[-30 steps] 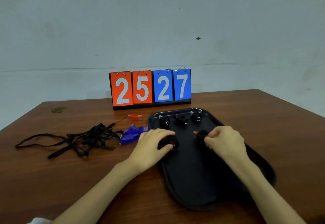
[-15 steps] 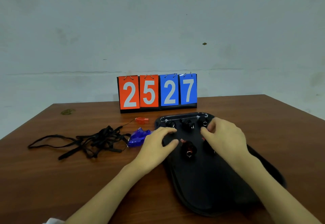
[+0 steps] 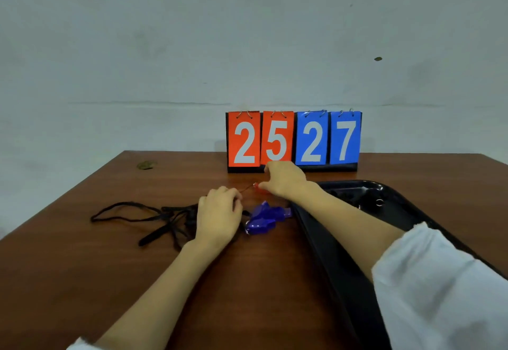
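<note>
Reference landmark: the score flip board (image 3: 293,139), standing at the far edge of the wooden table (image 3: 110,267) and showing 25 in orange and 27 in blue.

Right hand (image 3: 286,179): positioned directly in front of the board's orange half. Thumb and forefinger pinch the small red whistle (image 3: 256,186), which sits just above the table, in front of the board's left end.

Thin cord (image 3: 246,189): runs from the red whistle away from the board, down-left, to the fingertips of the left hand (image 3: 218,217).

Left hand: in front of the board and left of its left end, nearer the person than the right hand. Fingers are curled over a tangle of black lanyards (image 3: 154,216); whether they clamp the cord cannot be determined.

Blue whistles (image 3: 264,217): on the table in front of the board, between the left hand and the black tray (image 3: 330,253).

Black tray: in front of the board's blue half, holding small black parts (image 3: 368,198). The right forearm crosses above its rim
</note>
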`<state>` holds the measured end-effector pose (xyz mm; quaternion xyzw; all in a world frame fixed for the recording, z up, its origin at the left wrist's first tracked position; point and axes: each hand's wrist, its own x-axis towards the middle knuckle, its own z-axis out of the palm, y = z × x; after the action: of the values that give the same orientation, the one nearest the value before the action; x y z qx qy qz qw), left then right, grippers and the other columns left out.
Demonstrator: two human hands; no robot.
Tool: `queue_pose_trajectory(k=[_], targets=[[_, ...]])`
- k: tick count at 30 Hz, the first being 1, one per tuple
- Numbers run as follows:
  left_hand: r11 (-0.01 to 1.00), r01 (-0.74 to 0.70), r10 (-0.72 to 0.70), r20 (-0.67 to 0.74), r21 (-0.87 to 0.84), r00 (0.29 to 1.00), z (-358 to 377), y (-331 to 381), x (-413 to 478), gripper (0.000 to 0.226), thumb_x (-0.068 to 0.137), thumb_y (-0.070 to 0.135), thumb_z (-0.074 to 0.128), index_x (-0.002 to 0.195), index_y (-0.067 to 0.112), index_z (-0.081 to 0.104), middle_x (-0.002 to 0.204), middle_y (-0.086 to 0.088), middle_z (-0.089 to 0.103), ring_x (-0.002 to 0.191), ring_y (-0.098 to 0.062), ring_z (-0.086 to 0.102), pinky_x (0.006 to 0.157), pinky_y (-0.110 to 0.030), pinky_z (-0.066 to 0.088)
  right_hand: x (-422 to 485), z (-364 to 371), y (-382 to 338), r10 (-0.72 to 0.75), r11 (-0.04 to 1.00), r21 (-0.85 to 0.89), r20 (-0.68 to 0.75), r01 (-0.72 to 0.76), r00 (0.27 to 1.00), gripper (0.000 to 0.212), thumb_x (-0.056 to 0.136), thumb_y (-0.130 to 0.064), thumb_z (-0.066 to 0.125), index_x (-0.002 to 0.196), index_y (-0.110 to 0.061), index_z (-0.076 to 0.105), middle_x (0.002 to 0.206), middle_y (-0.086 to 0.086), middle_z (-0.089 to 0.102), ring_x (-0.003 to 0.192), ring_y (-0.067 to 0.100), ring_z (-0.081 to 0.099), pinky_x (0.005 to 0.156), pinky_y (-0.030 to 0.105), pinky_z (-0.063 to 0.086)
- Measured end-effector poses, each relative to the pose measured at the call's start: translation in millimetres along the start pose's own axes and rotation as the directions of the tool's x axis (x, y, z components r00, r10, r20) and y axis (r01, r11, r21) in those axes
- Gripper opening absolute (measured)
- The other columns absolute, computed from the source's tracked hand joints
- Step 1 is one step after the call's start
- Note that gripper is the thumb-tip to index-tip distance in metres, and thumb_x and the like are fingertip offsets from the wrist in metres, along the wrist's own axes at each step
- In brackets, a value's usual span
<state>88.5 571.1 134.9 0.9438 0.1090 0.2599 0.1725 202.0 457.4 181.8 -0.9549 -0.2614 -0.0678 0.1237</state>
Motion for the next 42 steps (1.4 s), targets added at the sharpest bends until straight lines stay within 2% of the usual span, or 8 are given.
queue_pose_trajectory(k=[6,15,22,27,29,34,38,42], targets=[[1.000,-0.007,0.008,-0.031,0.024,0.999,1,1,1,0.022,0.094,0.021,0.048,0.112,0.024,0.061,0.115,0.006,0.059,0.108,-0.013,0.050,0.095,-0.030,0.034,4,14,1,-0.008,0.999,-0.045,0.034,0.010,0.999,0.034,0.085,-0.035,0.064,0.112,-0.015,0.055,0.111,0.006,0.062,0.102,0.023,0.058,0.091,0.040,0.049],[0.986,0.009,-0.031,-0.131,-0.165,0.991,-13,22,-4,0.032,0.092,0.021,0.056,0.123,0.024,0.050,0.094,0.008,0.063,0.100,-0.012,0.058,0.109,-0.038,0.030,-85,-56,-16,-0.090,0.806,0.569,-0.157,0.165,0.984,0.021,0.083,-0.027,0.067,0.101,-0.019,0.062,0.097,-0.007,0.062,0.089,0.006,0.058,0.068,0.014,0.045],[0.889,0.143,-0.180,-0.046,-0.436,0.983,-28,23,-8,0.020,0.095,0.009,0.047,0.103,0.022,0.059,0.073,0.003,0.063,0.072,-0.009,0.062,0.069,-0.018,0.048,-127,-101,26,0.023,-0.364,0.926,0.116,-0.100,0.993,0.016,0.073,-0.020,0.068,0.086,-0.011,0.069,0.092,0.005,0.071,0.092,0.020,0.068,0.089,0.039,0.053],[0.872,0.182,-0.202,0.005,-0.455,0.979,-31,23,-4,0.015,0.094,0.012,0.051,0.099,0.020,0.063,0.087,0.005,0.065,0.085,-0.007,0.061,0.083,-0.026,0.049,-126,-101,41,-0.030,-0.683,0.720,0.141,-0.123,0.990,0.019,0.090,-0.028,0.056,0.083,-0.011,0.060,0.069,0.002,0.065,0.064,0.015,0.067,0.074,0.039,0.059],[0.875,0.166,-0.195,-0.017,-0.456,0.981,-34,23,-2,0.011,0.093,0.020,0.054,0.096,0.020,0.064,0.090,0.006,0.064,0.086,-0.008,0.059,0.075,-0.020,0.045,-127,-98,46,0.025,-0.489,0.863,0.160,-0.127,0.987,0.023,0.090,-0.038,0.055,0.078,-0.018,0.058,0.055,-0.004,0.043,0.042,0.008,0.043,0.047,0.025,0.051],[0.953,0.136,-0.173,-0.119,-0.269,0.978,-43,13,5,0.013,0.092,0.029,0.054,0.091,0.023,0.065,0.089,0.007,0.062,0.084,-0.011,0.059,0.077,-0.029,0.048,-128,-75,58,0.176,0.749,0.659,-0.087,-0.076,0.980,0.034,0.088,-0.055,0.049,0.088,-0.021,0.052,0.074,-0.008,0.057,0.063,0.003,0.052,0.055,0.018,0.036],[0.945,0.093,-0.158,-0.191,-0.313,0.969,-49,13,4,0.017,0.095,0.025,0.048,0.090,0.021,0.064,0.082,0.006,0.062,0.081,-0.011,0.058,0.074,-0.028,0.048,-128,-70,68,0.174,0.939,0.321,-0.135,-0.123,0.976,0.026,0.090,-0.051,0.049,0.097,-0.026,0.051,0.088,-0.009,0.059,0.078,0.005,0.055,0.068,0.022,0.042],[0.545,0.254,-0.461,-0.032,-0.799,0.887,-60,7,9,0.020,0.097,0.011,0.045,0.098,0.008,0.064,0.063,-0.006,0.051,0.058,-0.019,0.049,0.055,-0.028,0.043,-128,-74,80,0.281,0.956,0.149,-0.217,-0.253,0.935,0.030,0.091,-0.052,0.047,0.099,-0.023,0.052,0.086,-0.007,0.059,0.072,0.007,0.053,0.059,0.022,0.038]])
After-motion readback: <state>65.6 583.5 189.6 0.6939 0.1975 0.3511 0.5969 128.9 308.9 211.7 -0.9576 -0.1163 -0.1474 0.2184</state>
